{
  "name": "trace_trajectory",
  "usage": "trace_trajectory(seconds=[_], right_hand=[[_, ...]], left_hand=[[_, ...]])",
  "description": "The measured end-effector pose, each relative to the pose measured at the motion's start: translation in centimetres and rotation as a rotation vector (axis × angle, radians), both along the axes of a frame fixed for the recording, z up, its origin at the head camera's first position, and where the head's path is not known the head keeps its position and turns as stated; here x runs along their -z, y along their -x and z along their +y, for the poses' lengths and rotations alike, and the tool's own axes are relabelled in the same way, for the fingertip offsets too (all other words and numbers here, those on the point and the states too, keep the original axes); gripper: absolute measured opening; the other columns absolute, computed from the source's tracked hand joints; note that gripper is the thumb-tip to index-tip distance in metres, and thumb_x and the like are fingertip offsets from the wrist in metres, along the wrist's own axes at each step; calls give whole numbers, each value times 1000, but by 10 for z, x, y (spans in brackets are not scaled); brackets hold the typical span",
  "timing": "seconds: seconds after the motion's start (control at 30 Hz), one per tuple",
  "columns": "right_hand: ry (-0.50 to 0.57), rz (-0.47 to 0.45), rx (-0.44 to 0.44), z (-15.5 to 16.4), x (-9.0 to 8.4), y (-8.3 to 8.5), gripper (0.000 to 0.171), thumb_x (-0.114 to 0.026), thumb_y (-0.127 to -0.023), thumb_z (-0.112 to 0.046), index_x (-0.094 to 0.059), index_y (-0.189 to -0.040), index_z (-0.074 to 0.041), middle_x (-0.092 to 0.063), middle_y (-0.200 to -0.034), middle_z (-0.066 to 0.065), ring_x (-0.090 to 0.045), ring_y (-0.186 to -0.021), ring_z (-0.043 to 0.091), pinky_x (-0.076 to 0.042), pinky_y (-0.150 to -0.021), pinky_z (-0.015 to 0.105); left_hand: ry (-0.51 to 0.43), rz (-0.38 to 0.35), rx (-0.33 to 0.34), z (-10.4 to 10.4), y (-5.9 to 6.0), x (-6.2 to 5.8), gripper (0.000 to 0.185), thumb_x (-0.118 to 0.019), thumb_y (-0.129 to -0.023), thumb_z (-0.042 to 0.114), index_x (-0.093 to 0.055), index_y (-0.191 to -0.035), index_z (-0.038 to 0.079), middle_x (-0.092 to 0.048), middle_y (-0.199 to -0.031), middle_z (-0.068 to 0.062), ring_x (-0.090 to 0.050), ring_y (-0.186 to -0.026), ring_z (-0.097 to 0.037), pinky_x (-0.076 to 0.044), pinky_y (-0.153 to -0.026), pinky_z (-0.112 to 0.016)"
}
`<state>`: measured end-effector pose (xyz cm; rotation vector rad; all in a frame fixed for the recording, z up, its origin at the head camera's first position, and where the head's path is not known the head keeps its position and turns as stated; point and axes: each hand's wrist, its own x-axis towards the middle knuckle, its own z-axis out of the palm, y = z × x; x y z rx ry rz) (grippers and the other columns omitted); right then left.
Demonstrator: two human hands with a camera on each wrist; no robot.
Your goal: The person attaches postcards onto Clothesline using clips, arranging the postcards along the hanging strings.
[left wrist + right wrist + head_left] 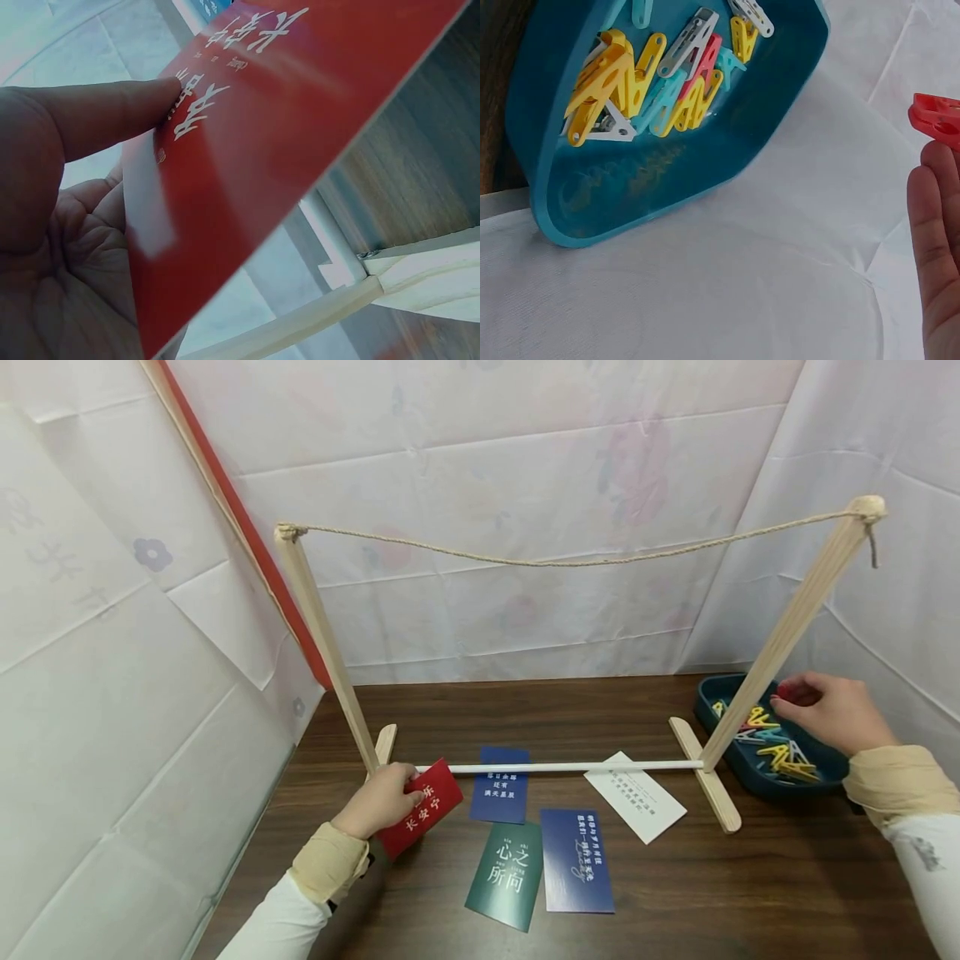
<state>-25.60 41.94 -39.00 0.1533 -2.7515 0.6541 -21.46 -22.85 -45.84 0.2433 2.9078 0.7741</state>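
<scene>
At the left of the head view, my left hand (375,802) pinches a red card (442,789) with white characters, thumb on its printed face. The left wrist view shows the card (225,180) tilted, its near edge reaching down past the palm. Over the right end of the blue tray (780,790), my right hand (843,714) holds a red clothespin (936,118) at its fingertips. Several yellow, white, teal and red clothespins (783,760) lie inside the tray.
A wooden stand with two posts (330,639) carries a sagging twine line (540,563) and a white rod (577,767) low down. Around the rod lie a blue card (498,806), a white card (637,797), a green card (510,860) and another blue card (562,868).
</scene>
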Motion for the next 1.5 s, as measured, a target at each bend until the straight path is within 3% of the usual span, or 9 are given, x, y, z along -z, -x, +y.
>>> trace_trajectory(seconds=[0.17,0.33,0.57,1.5], right_hand=[[11,30,7,-1,-3,-3,26,-80,-97,-10,-71,-108,12,-74,-96,34,-59,-72,1,-44,-58,13],[18,56,25,-6,-8,-5,26,-80,-96,-8,-70,-109,13,-74,-99,37,-63,-73,7,-42,-57,10],[43,120,27,-13,-12,-9,25,-80,-96,-5,-70,-109,14,-73,-102,41,-41,-71,-25,-37,-58,1],[109,334,0,-31,-40,-25,27,-84,-90,1,-72,-109,15,-71,-102,43,-38,-77,-35,-33,-68,-6]], left_hand=[[-35,29,7,0,1,-2,8,-78,-96,3,-73,-101,0,-72,-85,-6,-64,-73,-14,-60,-66,-34],[-57,48,-5,0,3,0,8,-77,-97,5,-73,-102,0,-73,-84,-6,-65,-71,-13,-60,-64,-31],[-99,79,-23,-1,4,1,6,-77,-99,5,-73,-101,2,-74,-86,-7,-68,-72,-13,-60,-63,-31],[-206,214,-69,-2,6,-3,14,-75,-101,7,-73,-112,-1,-79,-100,-15,-73,-85,-20,-65,-75,-42]])
